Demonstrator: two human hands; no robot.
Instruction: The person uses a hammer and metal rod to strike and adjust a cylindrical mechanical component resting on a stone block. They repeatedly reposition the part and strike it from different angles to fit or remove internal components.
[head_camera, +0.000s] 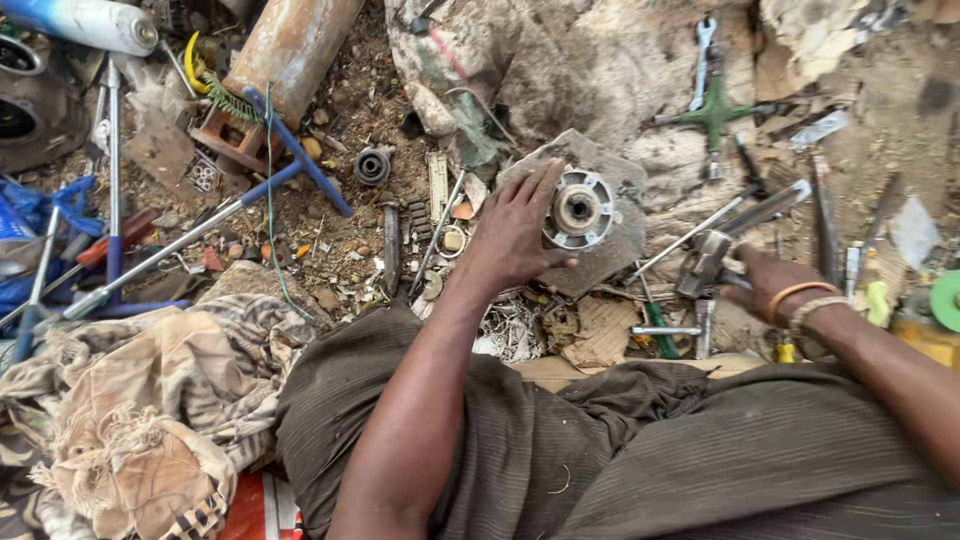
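Left hand (515, 232) spread flat beside round metal hub (580, 209) (touching it), right hand (770, 283) clenched around hammer (712, 257).

hammer (706, 262) handle: hidden in fist | green disc (947, 300): edge-cut

Just right of the frame's centre you have a round metal hub (580, 209), pale grey with a slotted flange and a rusty bore facing up, lying flat on a grey slab, while a steel-headed hammer (706, 262) sits further right, head pointing left.
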